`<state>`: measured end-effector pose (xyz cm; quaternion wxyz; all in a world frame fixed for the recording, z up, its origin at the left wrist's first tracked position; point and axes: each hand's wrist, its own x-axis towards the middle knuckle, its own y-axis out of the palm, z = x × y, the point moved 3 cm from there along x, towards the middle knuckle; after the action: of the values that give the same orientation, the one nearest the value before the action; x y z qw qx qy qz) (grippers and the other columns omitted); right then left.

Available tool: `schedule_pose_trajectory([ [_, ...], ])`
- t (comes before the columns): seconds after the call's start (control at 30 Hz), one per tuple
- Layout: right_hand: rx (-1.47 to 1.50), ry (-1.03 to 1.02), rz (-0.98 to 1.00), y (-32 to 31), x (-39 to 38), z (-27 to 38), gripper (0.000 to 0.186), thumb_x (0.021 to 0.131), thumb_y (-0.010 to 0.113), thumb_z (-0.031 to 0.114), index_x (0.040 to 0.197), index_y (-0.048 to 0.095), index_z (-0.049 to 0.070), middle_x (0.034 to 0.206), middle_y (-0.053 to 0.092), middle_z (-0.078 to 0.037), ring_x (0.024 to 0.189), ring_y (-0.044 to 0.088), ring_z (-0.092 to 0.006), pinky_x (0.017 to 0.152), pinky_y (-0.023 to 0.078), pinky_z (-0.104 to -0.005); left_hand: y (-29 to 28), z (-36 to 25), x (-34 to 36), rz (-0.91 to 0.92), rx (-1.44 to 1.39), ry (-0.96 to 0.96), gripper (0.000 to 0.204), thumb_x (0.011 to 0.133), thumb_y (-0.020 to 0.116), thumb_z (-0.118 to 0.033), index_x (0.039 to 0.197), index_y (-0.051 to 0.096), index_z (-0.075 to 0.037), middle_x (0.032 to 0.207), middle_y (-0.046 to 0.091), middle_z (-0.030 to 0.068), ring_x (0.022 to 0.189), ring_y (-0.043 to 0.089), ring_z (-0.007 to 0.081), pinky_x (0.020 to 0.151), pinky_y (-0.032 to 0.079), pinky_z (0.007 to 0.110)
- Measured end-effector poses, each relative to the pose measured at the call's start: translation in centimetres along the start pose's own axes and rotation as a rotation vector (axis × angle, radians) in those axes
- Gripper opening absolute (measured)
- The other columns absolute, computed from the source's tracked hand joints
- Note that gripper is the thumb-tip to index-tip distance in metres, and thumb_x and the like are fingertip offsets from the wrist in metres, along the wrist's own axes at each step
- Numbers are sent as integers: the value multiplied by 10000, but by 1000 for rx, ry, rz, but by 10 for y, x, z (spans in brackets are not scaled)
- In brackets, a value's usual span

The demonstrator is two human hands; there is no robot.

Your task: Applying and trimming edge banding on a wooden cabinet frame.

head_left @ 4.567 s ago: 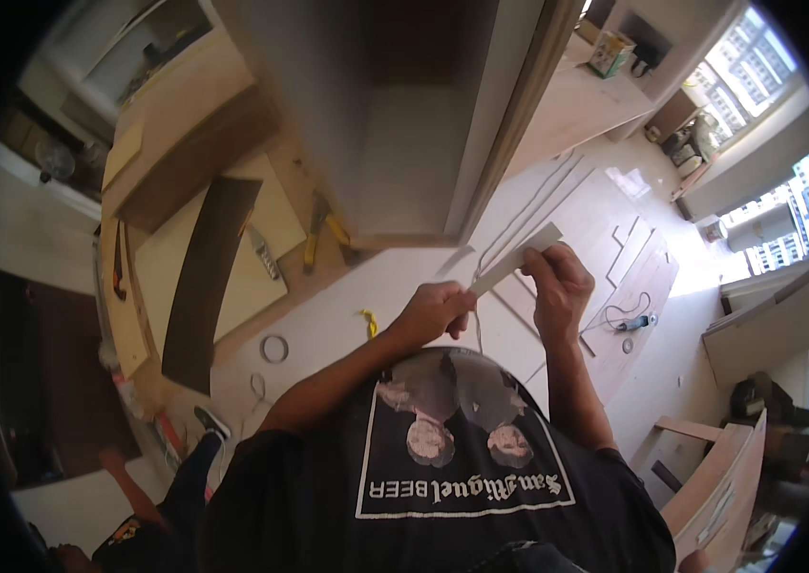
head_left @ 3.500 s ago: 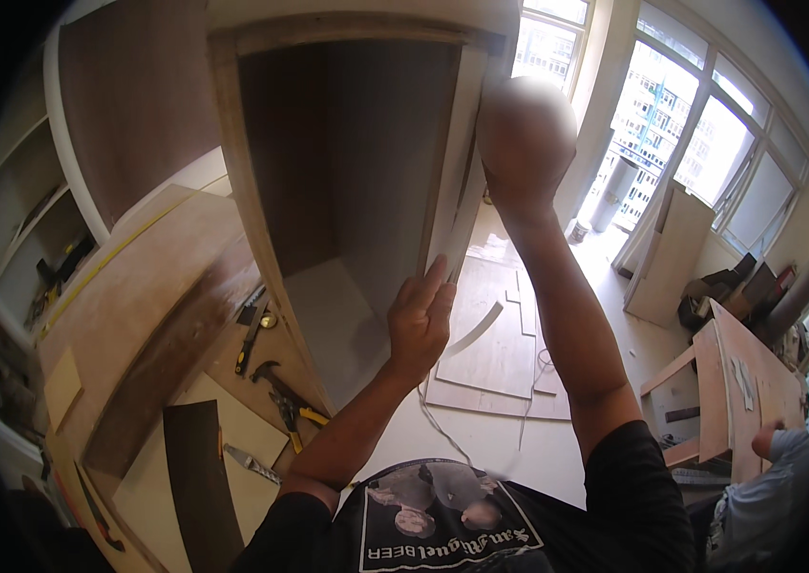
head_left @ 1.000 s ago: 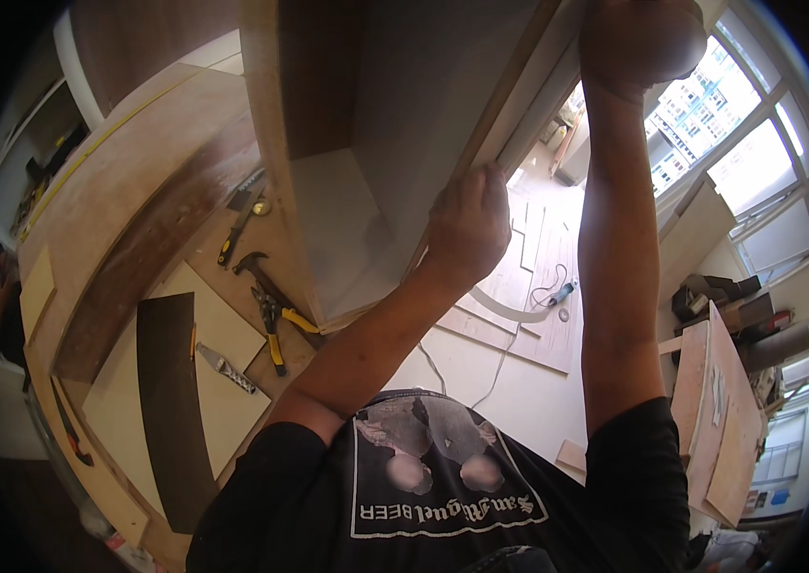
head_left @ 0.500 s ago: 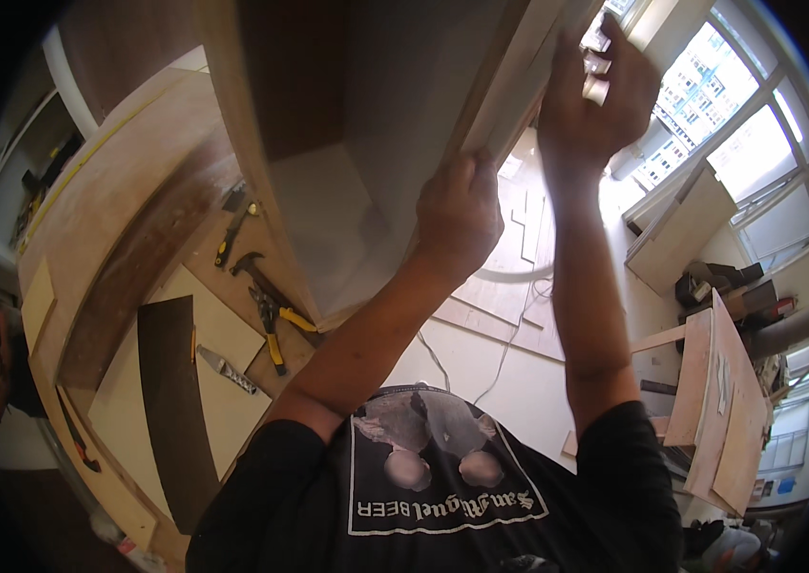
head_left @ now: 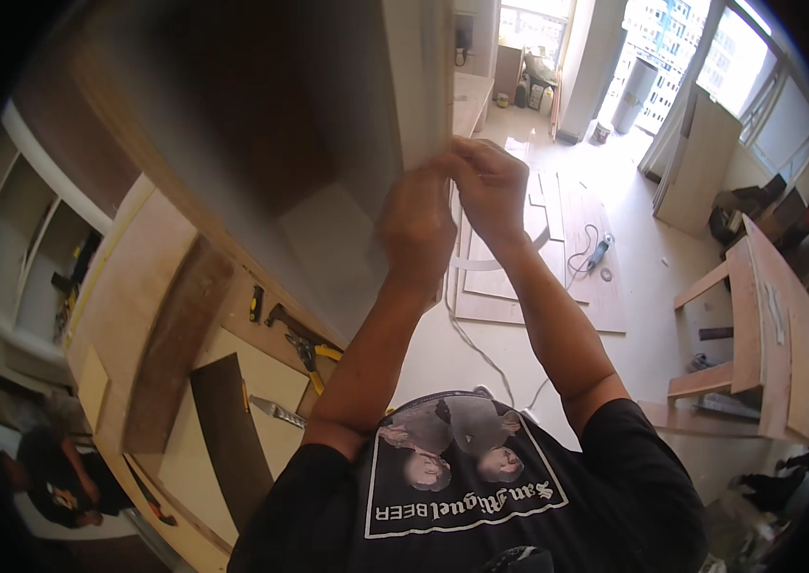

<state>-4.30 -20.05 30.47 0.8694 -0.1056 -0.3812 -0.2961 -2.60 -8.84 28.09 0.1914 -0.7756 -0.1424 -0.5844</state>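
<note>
A large wooden cabinet box (head_left: 328,250), pale inside, stands tilted in view at the upper left, its upper part blurred. My left hand (head_left: 417,227), smeared a little by motion, is closed at the box's light front edge (head_left: 423,81). Right beside it, my right hand (head_left: 494,186) is closed, fingertips pinched together against that same edge; what lies between them is hidden. A thin pale strip (head_left: 504,265) curves in a loop below and beyond my hands.
Left of the box, a bench holds pliers (head_left: 306,355), a hammer (head_left: 280,317), a dark curved panel (head_left: 228,415) and a utility knife (head_left: 277,413). Floor boards bear a blue corded tool (head_left: 599,251). A wooden frame (head_left: 777,334) stands right. Another person (head_left: 61,477) is at lower left.
My right hand has come down from high on the edge to beside my left, its spread fingers now pinched. The view has swung, so the box appears farther left.
</note>
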Motion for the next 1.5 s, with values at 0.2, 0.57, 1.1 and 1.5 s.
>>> schedule_pose_trajectory([
  [0.2,-45,-54,-40,-1,-1,0,193,823,780,38,1010,779,-9,829,741,-144,700,710,-181,650,545,-290,-22,24,-13,61,-91,-258,85,909,727,-72,977,711,-24,885,707,96,769,693,223,705,550,347],
  [0.57,-175,-52,-40,-4,-3,7,168,834,787,94,988,787,27,803,731,-145,681,697,-212,643,534,-319,-21,7,92,-99,-74,-179,498,854,831,-207,1213,602,51,1055,669,136,954,646,185,816,542,307],
  [1.1,-162,-108,-55,0,-3,4,167,844,782,78,995,771,7,868,752,-140,722,718,-216,670,549,-310,-1,-6,116,-99,-515,-386,458,878,839,-220,1156,641,85,1028,727,141,921,679,164,842,536,291],
  [1.5,-168,-87,-42,6,-15,-4,251,870,784,111,1093,742,5,932,744,-147,732,719,-170,648,557,-286,-13,1,119,-29,-286,-357,409,857,814,-216,1114,659,60,916,746,172,818,725,237,762,567,347],
])
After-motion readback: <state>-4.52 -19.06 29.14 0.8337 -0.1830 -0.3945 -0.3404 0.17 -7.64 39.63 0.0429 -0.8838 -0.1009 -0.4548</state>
